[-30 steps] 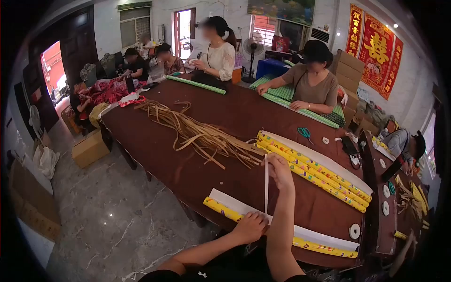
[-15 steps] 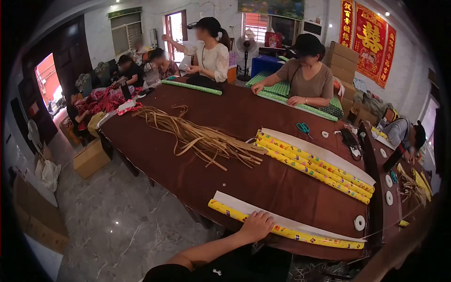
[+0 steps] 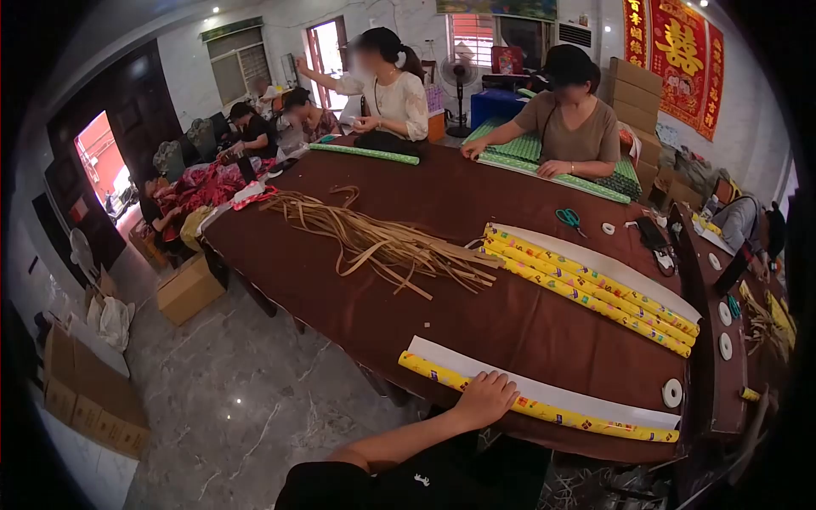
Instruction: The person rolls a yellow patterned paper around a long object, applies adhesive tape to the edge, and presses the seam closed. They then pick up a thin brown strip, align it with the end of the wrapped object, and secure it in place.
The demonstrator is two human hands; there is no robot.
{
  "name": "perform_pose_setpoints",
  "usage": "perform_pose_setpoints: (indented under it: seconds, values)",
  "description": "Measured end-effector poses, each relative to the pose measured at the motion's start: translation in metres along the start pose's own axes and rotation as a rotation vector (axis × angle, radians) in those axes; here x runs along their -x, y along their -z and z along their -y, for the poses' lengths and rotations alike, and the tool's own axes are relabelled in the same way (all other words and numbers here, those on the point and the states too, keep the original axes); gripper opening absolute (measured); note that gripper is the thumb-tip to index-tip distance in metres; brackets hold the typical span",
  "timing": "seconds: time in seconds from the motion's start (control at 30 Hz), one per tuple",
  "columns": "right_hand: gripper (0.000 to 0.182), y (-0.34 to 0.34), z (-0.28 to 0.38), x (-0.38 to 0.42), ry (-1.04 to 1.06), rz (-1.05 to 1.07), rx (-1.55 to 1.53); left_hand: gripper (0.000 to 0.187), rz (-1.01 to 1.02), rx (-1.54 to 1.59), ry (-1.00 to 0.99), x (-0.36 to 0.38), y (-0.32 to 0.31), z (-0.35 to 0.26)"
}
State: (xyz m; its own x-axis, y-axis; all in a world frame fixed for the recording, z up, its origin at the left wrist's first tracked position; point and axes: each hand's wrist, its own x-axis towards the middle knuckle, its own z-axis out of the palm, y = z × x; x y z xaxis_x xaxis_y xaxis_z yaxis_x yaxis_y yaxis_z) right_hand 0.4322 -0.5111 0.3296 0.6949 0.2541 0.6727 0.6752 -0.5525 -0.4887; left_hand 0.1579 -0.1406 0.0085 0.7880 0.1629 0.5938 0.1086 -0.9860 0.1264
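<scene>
Left hand (image 3: pixel 486 399): draped palm-down over the near yellow patterned paper roll (image 3: pixel 595 423) — fingers bent, pressing at the white margin (image 3: pixel 557 394); thumb hidden, so impossible to tell a true grip from a steadying press.
Right hand: out of sight now, a second after pinching a pale strip stretched above this same roll; spread or clenched, no telling.
Upshot: down to one-handed steadying, apparently mid-step, with no pale strip visible at the roll.
Yellow patterned paper roll: lying along the near edge of the brown-covered counter (image 3: pixel 382 314), apart from the row of yellow rolls (image 3: pixel 595 293); bright, slim, nearly straight, dotted with small coloured motifs — white margin unrolled along the far side.
Close by: white tape roll (image 3: pixel 666 394) near the right end; brown strips (image 3: pixel 382 238) fanned out farther back.
</scene>
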Motion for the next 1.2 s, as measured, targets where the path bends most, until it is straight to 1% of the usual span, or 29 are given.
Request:
perform_pose_setpoints:
  seconds: [0.1, 0.13, 0.17, 0.23, 0.3, 0.37, 0.47, 0.53, 0.57, 0.63, 0.7, 0.73, 0.77, 0.83, 0.87, 0.93, 1.0, 1.03, 1.07, 1.1, 1.13, 1.2]
  values:
    - [0.04, 0.004, 0.009, 0.055, -0.011, -0.033, 0.058, 0.017, 0.007, 0.007, 0.011, 0.0, -0.001, -0.001]
    - [0.042, 0.002, 0.01, 0.077, -0.03, 0.006, 0.078, 0.017, 0.023, 0.002, 0.003, 0.001, 0.0, 0.0]
    - [0.044, -0.006, 0.012, 0.099, -0.049, 0.069, 0.089, 0.017, 0.021, -0.005, 0.014, 0.002, -0.001, 0.001]
    - [0.047, -0.036, 0.025, 0.136, -0.106, 0.268, 0.121, 0.017, -0.044, 0.023, -0.014, 0.002, -0.002, 0.001]
    - [0.05, -0.07, 0.042, 0.159, -0.173, 0.458, 0.152, 0.017, -0.017, 0.025, 0.001, 0.002, -0.002, 0.001]
    - [0.054, -0.11, 0.056, 0.181, -0.141, 0.639, 0.19, 0.018, 0.012, 0.036, 0.017, 0.002, -0.001, 0.001]
    - [0.033, -0.179, 0.01, 0.219, 0.482, 0.721, 0.165, 0.023, -0.018, 0.043, -0.026, 0.002, 0.0, 0.004]
    - [0.038, -0.202, 0.01, 0.224, 0.461, 0.763, 0.216, 0.027, 0.012, 0.081, -0.06, 0.002, 0.004, 0.006]
    - [0.037, -0.206, 0.006, 0.219, 0.459, 0.782, 0.162, 0.033, 0.036, 0.119, -0.062, 0.004, 0.004, 0.007]
    - [0.034, -0.207, 0.005, 0.207, 0.488, 0.799, 0.056, 0.039, 0.057, 0.188, -0.085, 0.002, 0.016, 0.009]
    - [0.032, -0.209, 0.008, 0.198, 0.482, 0.856, 0.068, 0.04, 0.042, 0.234, -0.087, 0.003, 0.017, 0.012]
    - [0.031, -0.21, 0.011, 0.194, 0.467, 0.906, 0.061, 0.039, 0.093, 0.228, -0.101, 0.004, 0.015, 0.014]
    - [0.031, -0.211, 0.016, 0.189, 0.466, 0.913, 0.072, 0.038, 0.144, 0.223, -0.117, 0.004, 0.014, 0.015]
    - [0.026, -0.217, 0.031, 0.177, 0.537, 1.012, 0.123, 0.037, 0.168, 0.239, -0.114, 0.003, 0.013, 0.016]
    - [0.026, -0.223, 0.045, 0.172, 0.534, 1.013, 0.13, 0.038, 0.172, 0.258, -0.115, 0.003, 0.012, 0.018]
    - [0.02, -0.242, 0.084, 0.166, 0.339, 1.027, -0.308, 0.038, 0.176, 0.279, -0.119, 0.002, 0.012, 0.019]
    - [0.017, -0.274, 0.11, 0.163, 0.42, 0.994, -0.503, 0.039, 0.221, 0.301, -0.081, 0.001, 0.014, 0.017]
    - [0.016, -0.293, 0.127, 0.16, 0.492, 0.967, -0.535, 0.039, 0.227, 0.303, -0.082, 0.003, 0.012, 0.017]
    - [0.015, -0.312, 0.145, 0.157, 0.563, 0.937, -0.569, 0.039, 0.181, 0.296, -0.095, 0.005, 0.009, 0.018]
    - [0.014, -0.33, 0.163, 0.155, 0.559, 0.955, -0.6, 0.04, 0.137, 0.287, -0.11, 0.006, 0.007, 0.019]
    - [0.013, -0.349, 0.181, 0.153, 0.555, 0.97, -0.633, 0.04, 0.147, 0.283, -0.114, 0.007, 0.007, 0.018]
    - [0.014, -0.4, 0.207, 0.154, 0.662, 0.854, -0.592, 0.041, 0.159, 0.279, -0.087, 0.007, 0.007, 0.017]
